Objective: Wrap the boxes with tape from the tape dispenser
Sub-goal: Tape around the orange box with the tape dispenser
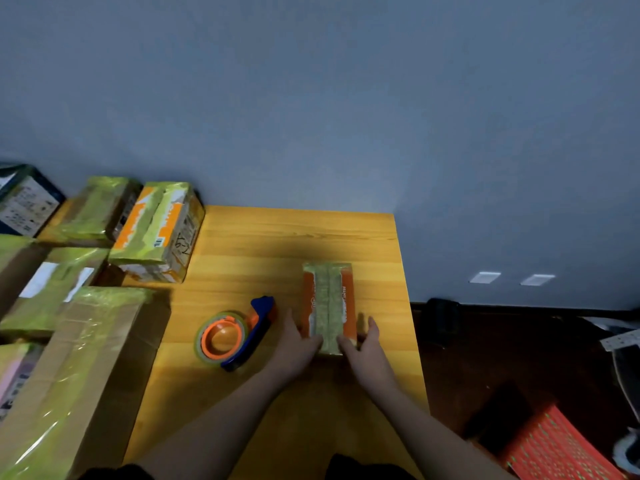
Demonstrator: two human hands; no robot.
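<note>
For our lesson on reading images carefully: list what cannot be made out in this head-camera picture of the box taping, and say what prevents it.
1. Near end of the orange box: covered by the left hand and right hand, head view.
2. Print on that box: blurred, too small.
3. Tape dispenser blade: too small to make out.
4. Large cardboard box: cut off by the left and bottom edges.
5. Red patterned object: cropped by the bottom edge.

Yellow wooden table (263, 244) against blue-grey wall. On it: orange box (329, 306) taped lengthwise, right of centre; tape dispenser (235, 336), blue handle and orange hub, lying flat just left of it; orange-and-white taped box (157, 230) at far left corner; long taped cardboard box (76, 372) overlapping near left edge.
</note>
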